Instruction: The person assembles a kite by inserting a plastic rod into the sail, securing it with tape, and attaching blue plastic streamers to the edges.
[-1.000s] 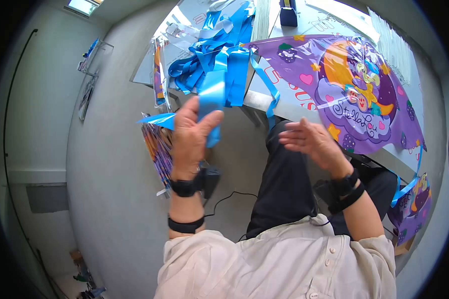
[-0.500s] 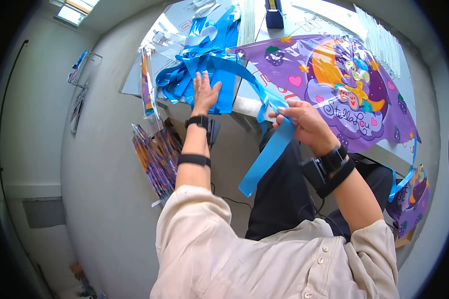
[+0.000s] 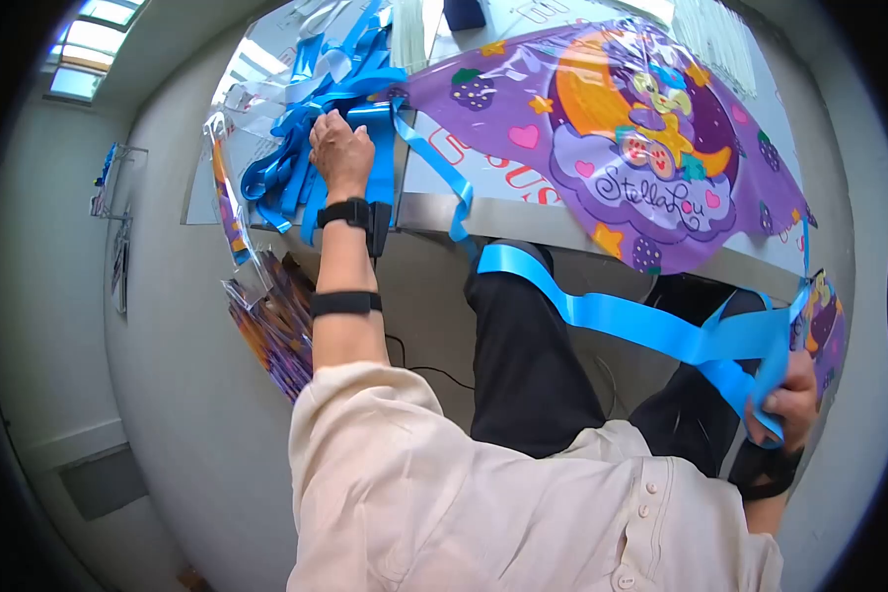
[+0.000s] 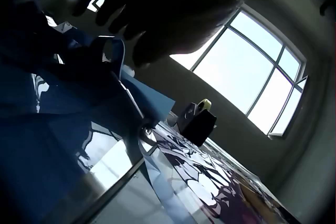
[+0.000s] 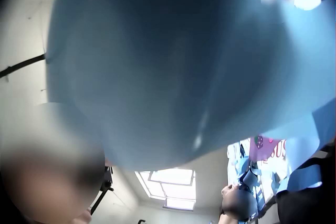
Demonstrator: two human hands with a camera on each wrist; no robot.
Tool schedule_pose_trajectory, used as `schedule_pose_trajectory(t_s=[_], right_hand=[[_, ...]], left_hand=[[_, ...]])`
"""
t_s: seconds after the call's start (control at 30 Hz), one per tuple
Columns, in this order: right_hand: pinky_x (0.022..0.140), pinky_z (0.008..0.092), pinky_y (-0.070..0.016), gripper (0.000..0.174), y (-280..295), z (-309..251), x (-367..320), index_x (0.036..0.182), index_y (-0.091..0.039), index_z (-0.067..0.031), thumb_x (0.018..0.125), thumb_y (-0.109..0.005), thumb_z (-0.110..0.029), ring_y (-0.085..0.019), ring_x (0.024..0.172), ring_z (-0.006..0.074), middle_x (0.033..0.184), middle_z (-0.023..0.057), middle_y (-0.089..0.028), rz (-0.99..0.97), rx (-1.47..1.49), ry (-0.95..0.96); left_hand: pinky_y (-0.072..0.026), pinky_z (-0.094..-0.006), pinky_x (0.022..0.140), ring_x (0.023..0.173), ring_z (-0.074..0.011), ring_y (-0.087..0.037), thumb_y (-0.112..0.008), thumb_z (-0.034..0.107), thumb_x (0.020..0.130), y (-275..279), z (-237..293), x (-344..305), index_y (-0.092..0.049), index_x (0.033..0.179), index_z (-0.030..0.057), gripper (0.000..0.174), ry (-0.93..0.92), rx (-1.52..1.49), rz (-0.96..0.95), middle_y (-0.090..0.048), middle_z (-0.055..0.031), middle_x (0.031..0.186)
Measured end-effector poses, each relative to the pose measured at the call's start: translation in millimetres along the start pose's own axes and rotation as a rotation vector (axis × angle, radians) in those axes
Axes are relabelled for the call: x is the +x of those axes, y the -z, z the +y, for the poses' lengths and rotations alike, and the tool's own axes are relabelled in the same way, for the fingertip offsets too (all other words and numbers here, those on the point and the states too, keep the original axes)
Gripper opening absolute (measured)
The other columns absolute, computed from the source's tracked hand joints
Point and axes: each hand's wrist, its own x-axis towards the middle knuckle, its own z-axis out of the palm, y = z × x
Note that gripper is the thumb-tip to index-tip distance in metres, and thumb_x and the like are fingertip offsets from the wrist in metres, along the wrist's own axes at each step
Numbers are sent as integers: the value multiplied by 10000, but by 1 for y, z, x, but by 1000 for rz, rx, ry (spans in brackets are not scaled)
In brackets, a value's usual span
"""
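My left hand (image 3: 342,156) rests on a heap of shiny blue ribbon (image 3: 284,163) at the table's left side, its fingers loosely bent and pointing away from me. In the left wrist view the fingers (image 4: 139,24) show only as a dark outline over the heap. Low at the right, my right hand (image 3: 791,400) grips a long blue ribbon (image 3: 631,321), which stretches across above my knees. That ribbon (image 5: 173,77) fills most of the right wrist view. A purple plastic sheet (image 3: 523,99) printed "StellaLou" lies on the table, with a narrower blue strip (image 3: 434,163) at its left tip.
A second purple printed piece (image 3: 827,326) hangs at the table's right end. Wrapped printed packs (image 3: 271,335) stand below the table's left edge. A dark block-like object (image 3: 464,14) and white rods (image 3: 720,49) lie at the back. A cable (image 3: 439,373) crosses the floor.
My left hand let go of a ribbon and moved onto the heap. My right hand took that ribbon and drew it far to the right, toward my body.
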Motion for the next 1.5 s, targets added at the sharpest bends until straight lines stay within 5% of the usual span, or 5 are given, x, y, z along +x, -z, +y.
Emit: schedule_pose_trajectory(t_s=[0.2,0.5,0.93,1.1,1.5], right_hand=[[497,204,-464,107,-43,18,28,858,-586,31,879,-543,-64,-584,559,98,707,59,-617,-270,-23,-510],[482,268,-541,672,14,23,-56,1284,-378,108,658,-620,66,-654,547,214,771,219,-644,8,682,-120],[715,257,-478,223,59,24,-15,1030,-537,40,821,-606,4,-523,878,159,959,109,-526,73,1030,304],[665,208,-395,55,36,49,5,740,-634,-19,734,-684,-42,-506,816,112,902,26,-521,320,-162,-106],[602,188,-443,73,26,103,52,814,-597,-16,790,-665,-21,-545,660,37,725,-14,-592,126,324,-170]], left_hand=[[-200,-473,1079,1321,-302,-310,-736,67,630,167,199,-162,-313,1390,54,870,-1000,-1004,-981,-378,-153,1385],[-367,-224,483,534,-79,-473,-475,-116,760,150,216,-293,-601,935,-15,238,-221,-1365,-1021,-558,-50,670],[-458,-430,759,878,-375,-581,-583,-33,672,96,223,-319,-609,947,12,280,-696,-609,-1432,-612,-209,888],[-420,-364,908,1056,-325,-535,-654,11,683,82,229,-248,-550,1103,-7,433,-296,-992,-767,-569,-168,1101],[-436,-375,897,1013,-348,-558,-648,124,766,-91,294,23,-589,1058,-6,326,-615,-576,-434,-605,-189,1057]])
